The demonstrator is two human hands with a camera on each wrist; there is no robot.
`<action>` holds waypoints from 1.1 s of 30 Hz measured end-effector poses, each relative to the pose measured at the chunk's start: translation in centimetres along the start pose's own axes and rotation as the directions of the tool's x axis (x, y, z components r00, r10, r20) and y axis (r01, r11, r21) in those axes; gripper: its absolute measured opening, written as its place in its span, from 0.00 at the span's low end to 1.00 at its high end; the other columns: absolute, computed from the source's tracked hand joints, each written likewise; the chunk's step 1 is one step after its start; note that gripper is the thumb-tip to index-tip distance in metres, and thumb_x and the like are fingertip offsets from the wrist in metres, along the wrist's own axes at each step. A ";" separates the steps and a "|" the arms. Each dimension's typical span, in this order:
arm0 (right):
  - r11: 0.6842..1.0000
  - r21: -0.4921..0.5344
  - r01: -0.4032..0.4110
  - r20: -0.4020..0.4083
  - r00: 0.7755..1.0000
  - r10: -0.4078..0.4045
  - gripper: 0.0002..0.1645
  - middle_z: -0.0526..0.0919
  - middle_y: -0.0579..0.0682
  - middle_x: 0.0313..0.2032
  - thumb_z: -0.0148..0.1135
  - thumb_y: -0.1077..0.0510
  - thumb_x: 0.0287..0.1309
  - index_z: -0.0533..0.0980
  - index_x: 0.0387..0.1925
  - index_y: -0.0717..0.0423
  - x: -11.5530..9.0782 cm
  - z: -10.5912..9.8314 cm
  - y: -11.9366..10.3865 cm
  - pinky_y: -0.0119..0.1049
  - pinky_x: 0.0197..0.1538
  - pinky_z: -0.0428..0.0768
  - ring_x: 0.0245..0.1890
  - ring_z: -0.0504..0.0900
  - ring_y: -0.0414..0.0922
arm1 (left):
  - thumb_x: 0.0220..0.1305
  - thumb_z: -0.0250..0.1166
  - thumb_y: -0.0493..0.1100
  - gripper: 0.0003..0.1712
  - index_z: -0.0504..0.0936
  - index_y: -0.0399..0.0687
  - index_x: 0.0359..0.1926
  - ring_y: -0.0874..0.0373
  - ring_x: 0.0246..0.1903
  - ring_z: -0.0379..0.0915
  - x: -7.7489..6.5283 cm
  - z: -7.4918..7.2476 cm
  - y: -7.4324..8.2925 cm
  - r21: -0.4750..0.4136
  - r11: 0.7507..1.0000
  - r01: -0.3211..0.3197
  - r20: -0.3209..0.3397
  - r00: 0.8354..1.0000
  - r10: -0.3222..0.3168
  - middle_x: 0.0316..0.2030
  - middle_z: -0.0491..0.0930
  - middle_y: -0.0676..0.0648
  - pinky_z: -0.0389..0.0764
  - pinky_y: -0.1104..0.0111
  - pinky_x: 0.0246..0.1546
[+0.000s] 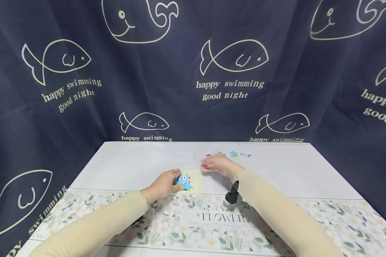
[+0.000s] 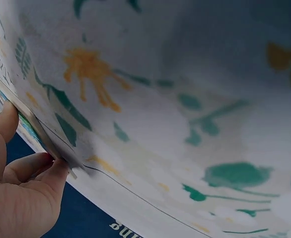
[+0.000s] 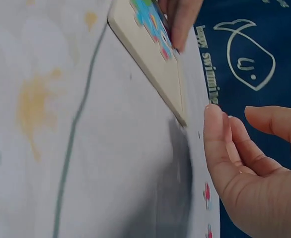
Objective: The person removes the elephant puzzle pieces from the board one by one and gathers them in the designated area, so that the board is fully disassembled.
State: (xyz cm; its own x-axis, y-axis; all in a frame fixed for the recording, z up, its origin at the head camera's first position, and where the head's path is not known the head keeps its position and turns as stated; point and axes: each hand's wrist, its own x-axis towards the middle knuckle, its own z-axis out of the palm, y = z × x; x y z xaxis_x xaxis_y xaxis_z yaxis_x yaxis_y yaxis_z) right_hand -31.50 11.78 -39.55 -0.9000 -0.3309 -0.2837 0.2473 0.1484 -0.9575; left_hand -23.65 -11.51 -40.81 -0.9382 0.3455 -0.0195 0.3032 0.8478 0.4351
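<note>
A pale wooden puzzle board (image 1: pixel 196 182) lies on the table, its left part filled with joined blue pieces (image 1: pixel 187 181) that show a cartoon eye. My left hand (image 1: pixel 163 184) holds the board at its left side. In the left wrist view, the thumb (image 2: pixel 5 121) lies over the board and the other fingertips meet its edge. Just beyond the board's right far corner hovers my right hand (image 1: pixel 219 164). Its fingers (image 3: pixel 216 139) are loosely bent, thumb apart, with nothing between them. The right part of the board is bare.
Loose puzzle pieces lie in a row toward the table's far edge, among them a blue-green piece (image 1: pixel 233 154) and a blue-purple piece (image 1: pixel 246 154). A floral cloth band (image 1: pixel 167 228) crosses the near side. Behind the table hangs a dark blue curtain (image 1: pixel 186 100).
</note>
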 end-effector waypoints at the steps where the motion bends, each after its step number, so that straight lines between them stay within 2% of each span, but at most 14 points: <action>1: 1.000 -0.005 0.003 0.002 1.000 -0.003 0.20 0.85 0.64 0.39 0.57 0.68 0.63 0.71 0.54 0.79 0.0 0.3 0.0 0.39 0.50 0.85 0.34 0.87 0.44 | 0.58 0.70 0.48 0.39 0.68 0.33 0.66 0.43 0.69 0.61 0.0 0.0 0.0 0.001 1.000 -0.001 0.000 1.000 0.001 0.69 0.65 0.39 0.64 0.54 0.70; 6: 0.999 -0.036 -0.005 0.011 1.000 0.006 0.18 0.84 0.70 0.43 0.58 0.69 0.62 0.73 0.50 0.78 0.2 1.5 0.2 0.45 0.52 0.84 0.39 0.88 0.51 | 0.59 0.69 0.49 0.39 0.68 0.33 0.66 0.43 0.69 0.61 0.3 0.2 0.0 0.001 1.000 -0.009 0.003 1.000 0.009 0.69 0.65 0.39 0.64 0.54 0.70; 15: 0.993 -0.116 -0.022 0.076 0.997 0.031 0.14 0.84 0.69 0.42 0.56 0.68 0.63 0.76 0.46 0.77 0.0 3.2 0.0 0.45 0.52 0.84 0.43 0.87 0.54 | 0.59 0.69 0.49 0.39 0.68 0.32 0.66 0.43 0.68 0.62 0.3 0.3 -0.4 0.001 1.000 -0.014 -0.006 1.000 0.014 0.68 0.65 0.39 0.64 0.54 0.70; 25: 0.988 -0.137 -0.072 0.081 0.993 0.084 0.12 0.86 0.67 0.40 0.58 0.71 0.60 0.78 0.43 0.78 0.3 4.2 0.0 0.42 0.52 0.85 0.34 0.87 0.46 | 0.59 0.70 0.48 0.39 0.68 0.31 0.65 0.42 0.68 0.62 0.3 0.2 -0.4 0.001 0.999 -0.036 0.003 0.999 0.036 0.68 0.66 0.37 0.64 0.54 0.70; 33: 0.978 -0.193 -0.085 0.029 0.995 0.092 0.11 0.87 0.60 0.35 0.60 0.71 0.58 0.80 0.42 0.74 0.8 4.9 0.0 0.33 0.42 0.87 0.26 0.84 0.40 | 0.59 0.70 0.48 0.39 0.68 0.32 0.65 0.43 0.68 0.63 0.5 0.3 -0.5 0.010 0.999 -0.033 -0.002 0.999 0.033 0.68 0.66 0.37 0.64 0.54 0.70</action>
State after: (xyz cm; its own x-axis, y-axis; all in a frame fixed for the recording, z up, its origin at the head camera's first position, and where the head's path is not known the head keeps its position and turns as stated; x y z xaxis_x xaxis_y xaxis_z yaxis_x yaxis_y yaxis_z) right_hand -30.44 6.93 -40.01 -0.8627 -0.3426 -0.3720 0.2488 0.3529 -0.9020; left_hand -24.20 -11.67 -41.28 -0.9279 0.3729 -0.0037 0.3358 0.8396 0.4269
